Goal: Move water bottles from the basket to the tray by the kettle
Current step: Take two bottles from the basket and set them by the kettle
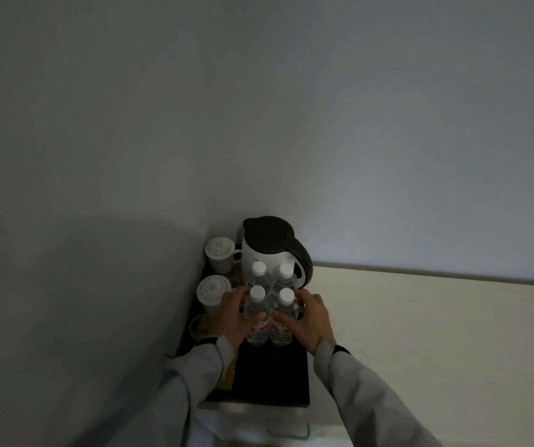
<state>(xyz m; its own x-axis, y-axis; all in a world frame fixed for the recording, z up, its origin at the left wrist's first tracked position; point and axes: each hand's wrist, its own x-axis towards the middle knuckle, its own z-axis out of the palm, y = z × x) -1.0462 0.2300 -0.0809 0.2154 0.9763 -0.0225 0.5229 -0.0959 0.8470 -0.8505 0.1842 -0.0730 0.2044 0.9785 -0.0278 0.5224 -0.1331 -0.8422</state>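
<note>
A dim corner of pale walls is framing a white counter, where a dark tray is sitting against the left wall. Four capped bottles are standing upright on the tray in a tight square, just near of a white kettle. The left hand is gripping the near-left bottle, and the right hand is gripping the near-right one. Two lidded cups are standing left of the bottles.
</note>
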